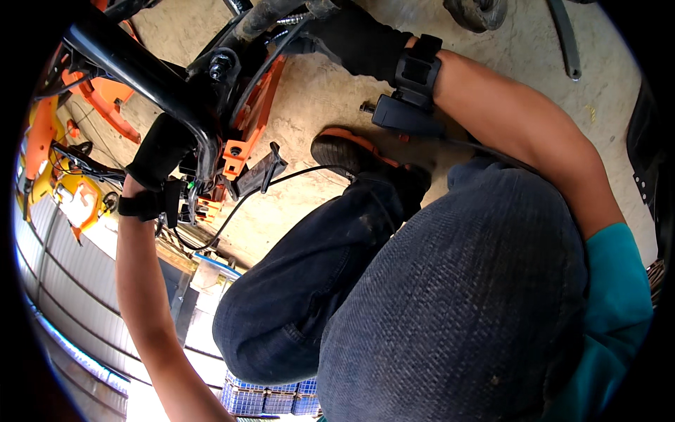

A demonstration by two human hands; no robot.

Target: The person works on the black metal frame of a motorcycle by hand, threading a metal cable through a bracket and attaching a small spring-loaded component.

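Observation:
My left hand (162, 151), in a black glove, is at the bent end of a thick black metal tube (133, 63). Its fingers go out of sight behind the tube. My right hand (355, 39), also gloved in black, reaches under a dark pipe (264, 20) at the top. Its fingers look closed there, beside a silver coiled or threaded part (290, 20), but what they hold is hidden. An orange metal bracket (256, 112) hangs between my hands, below a bolted black joint (220, 65).
A black cable (232, 214) loops from near my left wrist toward my shoe (344, 151). A strapped black box (404, 116) hangs at my right wrist. Orange and yellow machine parts (77, 204) stand at left. A flat dark bar (562, 39) lies on the concrete floor.

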